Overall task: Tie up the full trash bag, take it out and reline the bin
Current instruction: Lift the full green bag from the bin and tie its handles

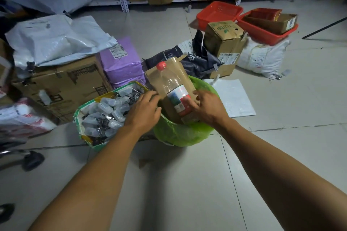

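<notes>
- Reaching down with both hands into the green trash bag (180,135), which lines a bin on the tiled floor (187,184) right in front of me
- my left hand (145,109) sits at the bag's left rim, fingers curled against a cardboard piece (169,78) that sticks up out of the bag
- my right hand (208,108) has its fingers spread and pressing on a clear plastic bottle (173,88) with a red cap, leaning against that cardboard
- whether either hand truly grips anything, I cannot tell
- just left of the bag stands a box of small clear containers (105,110)
- parcels and red baskets (219,13) lie beyond
</notes>
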The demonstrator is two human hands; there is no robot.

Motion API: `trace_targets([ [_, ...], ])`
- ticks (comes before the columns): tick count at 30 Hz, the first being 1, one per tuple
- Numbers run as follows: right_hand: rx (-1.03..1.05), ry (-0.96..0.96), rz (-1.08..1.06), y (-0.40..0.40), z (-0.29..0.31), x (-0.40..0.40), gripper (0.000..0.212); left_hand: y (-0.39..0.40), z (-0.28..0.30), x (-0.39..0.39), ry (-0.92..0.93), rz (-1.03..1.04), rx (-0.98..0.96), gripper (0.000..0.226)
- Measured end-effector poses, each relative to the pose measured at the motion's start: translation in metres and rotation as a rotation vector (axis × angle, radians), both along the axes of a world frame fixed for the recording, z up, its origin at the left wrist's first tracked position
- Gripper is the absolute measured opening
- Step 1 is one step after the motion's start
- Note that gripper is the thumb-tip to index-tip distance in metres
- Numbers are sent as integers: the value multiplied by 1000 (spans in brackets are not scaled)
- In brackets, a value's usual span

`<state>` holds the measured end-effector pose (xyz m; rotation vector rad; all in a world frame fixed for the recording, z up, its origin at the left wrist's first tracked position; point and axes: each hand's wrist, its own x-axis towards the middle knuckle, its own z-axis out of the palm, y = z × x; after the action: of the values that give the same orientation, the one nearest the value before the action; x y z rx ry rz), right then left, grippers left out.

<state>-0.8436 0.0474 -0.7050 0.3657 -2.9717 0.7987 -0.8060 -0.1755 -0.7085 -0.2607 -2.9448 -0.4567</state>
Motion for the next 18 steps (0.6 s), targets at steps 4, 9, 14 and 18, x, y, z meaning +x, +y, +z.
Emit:
trace_targets([
  [4, 168, 118, -84, 24, 2, -5, 39, -12, -7, 0, -105, 168, -8, 25],
  [9, 124, -68, -198, 41, -5, -13, 30, -7, -13, -1, -384, 325, 227, 20],
  [14, 24, -151, -293, 38, -9, -9, 30, 11, -13, -6, -487, 415, 614, 24],
  [18, -67, -283, -365, 37, -4, -9, 45, 16, -7, -4, -563, 430, 788, 27],
])
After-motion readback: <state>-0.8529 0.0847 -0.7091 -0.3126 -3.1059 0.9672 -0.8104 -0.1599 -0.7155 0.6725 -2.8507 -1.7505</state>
